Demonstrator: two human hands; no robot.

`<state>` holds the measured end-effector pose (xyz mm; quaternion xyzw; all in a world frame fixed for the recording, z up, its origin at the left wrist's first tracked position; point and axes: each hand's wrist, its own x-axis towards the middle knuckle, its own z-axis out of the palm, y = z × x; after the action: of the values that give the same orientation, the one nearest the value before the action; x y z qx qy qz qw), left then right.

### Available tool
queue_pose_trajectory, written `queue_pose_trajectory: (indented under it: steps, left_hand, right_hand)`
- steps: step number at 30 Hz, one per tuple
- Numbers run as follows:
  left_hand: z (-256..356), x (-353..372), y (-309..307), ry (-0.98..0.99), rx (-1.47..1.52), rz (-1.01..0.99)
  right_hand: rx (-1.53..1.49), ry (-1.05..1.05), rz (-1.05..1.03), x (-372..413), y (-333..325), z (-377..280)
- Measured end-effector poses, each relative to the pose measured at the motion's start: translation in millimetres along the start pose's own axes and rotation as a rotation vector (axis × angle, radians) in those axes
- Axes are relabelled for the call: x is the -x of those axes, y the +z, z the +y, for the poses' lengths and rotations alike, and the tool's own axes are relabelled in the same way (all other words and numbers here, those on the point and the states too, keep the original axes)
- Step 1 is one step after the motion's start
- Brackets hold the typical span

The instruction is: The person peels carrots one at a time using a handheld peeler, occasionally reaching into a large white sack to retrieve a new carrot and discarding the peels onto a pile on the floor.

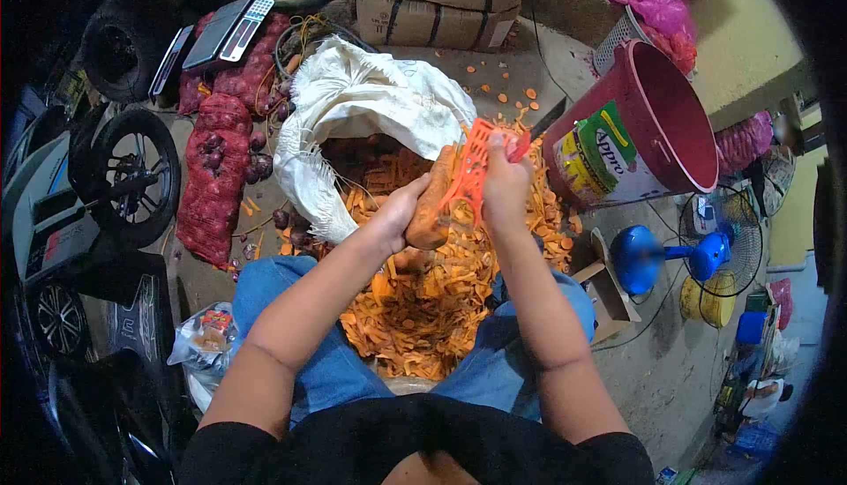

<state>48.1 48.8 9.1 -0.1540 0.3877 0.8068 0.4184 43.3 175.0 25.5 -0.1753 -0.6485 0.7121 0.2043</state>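
Observation:
A large carrot [427, 228] is gripped in my left hand [401, 214], its thick end toward me. My right hand [509, 183] is closed around the red handle of an orange slotted peeler [476, 154], whose frame lies against or just beside the carrot's right side. Below both hands spreads a heap of orange carrot peelings [410, 326] between my knees. Behind my left hand, a white woven sack [384, 88] lies open, with dark contents and more carrot bits at its mouth.
A tilted red bucket [648, 123] stands at the right, near a blue fan [637, 260] and a cardboard box [609, 304]. Red net bags of onions [214, 185], a scale [221, 33] and a motorcycle wheel [137, 176] are at the left. Cardboard boxes [437, 22] sit at the back.

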Motion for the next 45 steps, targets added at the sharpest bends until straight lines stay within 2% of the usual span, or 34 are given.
queue_pose_trajectory:
  steps: [3,10,15,20,23,25,29,31,34,36,37,38,39,40,42,45]
  left_hand:
    - [0.6,-4.7,0.6,-0.033,0.117,-0.032]
    - [-6.6,-8.0,2.1,-0.049,0.154,-0.124]
    - [-8.7,-10.6,1.9,-0.052,0.154,-0.158]
    - [-5.9,-7.4,7.5,-0.057,0.195,-0.088]
    - [-5.5,-3.6,12.2,-0.067,0.193,-0.081]
    - [-6.8,-2.2,13.7,-0.079,0.207,-0.091]
    - [-5.7,-2.5,8.9,-0.061,0.081,-0.091]
    - [-7.4,0.2,8.8,-0.069,0.011,-0.095]
    - [-10.3,15.4,13.0,-0.192,-0.122,-0.084]
    - [1.2,23.3,18.8,-0.197,-0.141,-0.092]
    - [7.2,25.1,20.0,-0.197,-0.165,-0.103]
    - [3.2,14.7,10.6,-0.183,-0.117,-0.129]
    - [0.2,7.6,4.3,-0.179,-0.117,-0.131]
    - [-2.3,2.3,0.0,-0.138,-0.039,-0.117]
    - [-2.3,-1.2,-0.5,-0.101,0.066,-0.037]
    - [-6.1,-10.8,-8.1,-0.102,0.117,-0.064]
  right_hand:
    - [0.155,-0.076,0.001,8.5,4.2,10.2]
    - [0.172,-0.104,-0.032,10.0,-0.2,8.0]
    - [0.076,0.006,-0.046,10.8,-0.5,-0.1]
    - [0.019,-0.024,-0.035,8.8,-2.0,2.6]
    - [-0.043,0.048,-0.039,8.9,-2.4,-3.1]
    - [0.104,-0.025,-0.016,8.6,-1.8,-2.3]
    - [0.094,-0.071,-0.013,6.1,-2.5,13.8]
    - [0.417,-0.195,0.092,-9.7,-11.9,21.5]
    - [0.431,-0.236,0.364,-53.4,-45.4,13.3]
    - [0.539,-0.368,0.501,-69.6,-61.3,18.5]
    - [0.534,-0.369,0.502,-70.3,-62.1,17.5]
    - [0.437,-0.165,0.511,-70.5,-63.9,14.7]
    - [0.341,0.036,0.511,-67.8,-63.0,5.6]
    - [0.174,0.004,0.467,-59.6,-52.9,-2.0]
    - [-0.147,0.010,0.204,-37.2,-28.8,-8.7]
    - [0.186,-0.045,0.070,-2.4,-0.5,-9.3]
